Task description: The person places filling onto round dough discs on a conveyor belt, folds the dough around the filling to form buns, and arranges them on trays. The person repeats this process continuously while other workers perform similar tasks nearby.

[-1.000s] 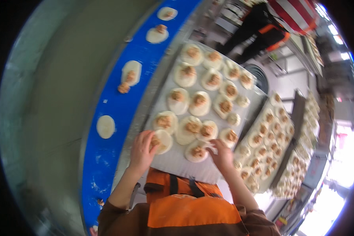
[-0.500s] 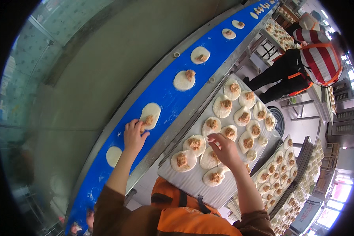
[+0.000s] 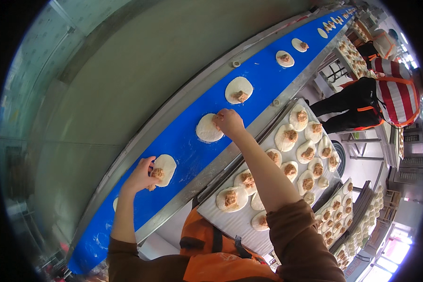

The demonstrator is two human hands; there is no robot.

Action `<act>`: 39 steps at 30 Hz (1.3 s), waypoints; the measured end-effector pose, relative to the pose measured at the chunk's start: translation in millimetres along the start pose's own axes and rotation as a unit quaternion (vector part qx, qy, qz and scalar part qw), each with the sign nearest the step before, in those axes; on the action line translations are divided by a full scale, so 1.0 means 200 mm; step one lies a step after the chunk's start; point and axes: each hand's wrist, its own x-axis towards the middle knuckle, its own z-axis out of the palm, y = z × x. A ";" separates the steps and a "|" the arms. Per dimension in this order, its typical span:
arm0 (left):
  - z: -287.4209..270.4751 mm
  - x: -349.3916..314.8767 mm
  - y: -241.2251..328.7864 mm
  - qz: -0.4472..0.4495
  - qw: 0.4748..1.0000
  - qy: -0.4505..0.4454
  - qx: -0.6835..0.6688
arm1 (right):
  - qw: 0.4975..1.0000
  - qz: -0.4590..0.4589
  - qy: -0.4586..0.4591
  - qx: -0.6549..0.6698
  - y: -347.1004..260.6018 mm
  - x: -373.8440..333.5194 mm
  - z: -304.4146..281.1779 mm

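On the blue conveyor belt (image 3: 192, 160), my left hand (image 3: 140, 176) curls its thumb and fingers around a clump of orange-brown filling (image 3: 157, 174) at the edge of a flat dough round (image 3: 167, 165). Farther up the belt, my right hand (image 3: 230, 123) pinches another clump of filling (image 3: 217, 123) at the right side of a second dough round (image 3: 207, 129). My right forearm crosses over a metal tray (image 3: 211, 203) of filled dough rounds, hiding part of it.
More dough rounds with filling, such as one (image 3: 238, 90), lie farther along the belt. A metal rail (image 3: 183, 190) borders it beside the tray. Other loaded trays (image 3: 336, 216) stand at right. A person in a red-and-white striped top (image 3: 397, 98) stands beyond the tray.
My right hand has moved from above the tray to a dough round on the belt. The left hand and its dough round have shifted down and left, with the belt's other rounds.
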 end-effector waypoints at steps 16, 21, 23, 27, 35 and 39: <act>0.05 -0.12 0.24 0.173 0.971 0.165 0.006 | 0.985 -0.083 0.127 -0.082 -0.14 -0.05 -0.04; 0.25 0.26 0.53 0.154 0.955 0.225 0.120 | 0.997 -0.019 0.040 -0.058 -0.19 0.00 0.21; 0.24 0.35 0.54 0.128 0.955 0.214 0.159 | 0.999 -0.031 -0.010 0.008 -0.22 -0.04 0.27; 0.12 0.38 0.36 0.067 0.983 0.138 0.101 | 0.984 -0.138 0.066 0.096 -0.11 -0.05 0.12; -0.06 0.26 0.10 0.000 1.000 0.004 0.000 | 0.990 0.083 0.001 -0.110 0.14 0.30 -0.31; -0.07 0.11 -0.02 -0.016 0.999 0.007 0.045 | 0.986 0.090 -0.114 -0.085 0.00 0.21 -0.19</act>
